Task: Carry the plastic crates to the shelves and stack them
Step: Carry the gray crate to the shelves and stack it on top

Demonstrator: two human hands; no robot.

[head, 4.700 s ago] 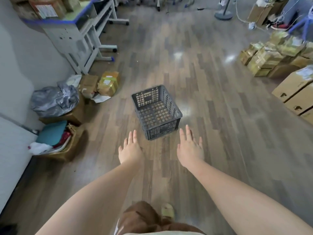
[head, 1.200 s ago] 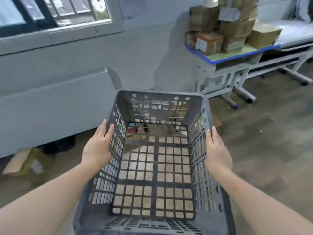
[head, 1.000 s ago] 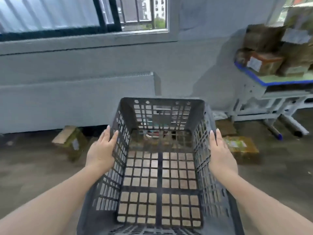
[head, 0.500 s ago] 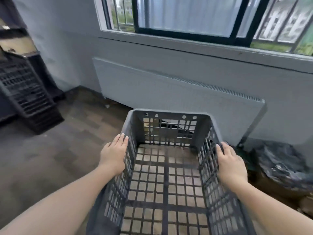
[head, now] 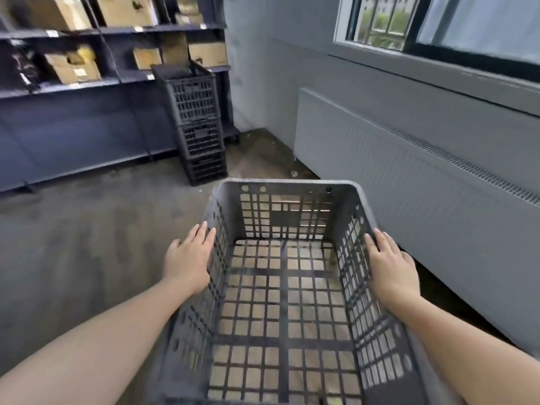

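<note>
grey lattice plastic crate (head: 280,287) pressed between flat left hand (head: 187,261) and right hand (head: 393,267); fingers straight.

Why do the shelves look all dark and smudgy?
Head view: daylight enters through the window, so the shelves far from it sit in shade; their cardboard boxes are motion-blurred, while the crate between both hands looks sharper.

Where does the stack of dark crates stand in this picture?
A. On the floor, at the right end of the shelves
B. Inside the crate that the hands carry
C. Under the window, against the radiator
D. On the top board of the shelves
A: the stack of crates stands on the floor in front of the right end of the shelves, left of the radiator.
</note>
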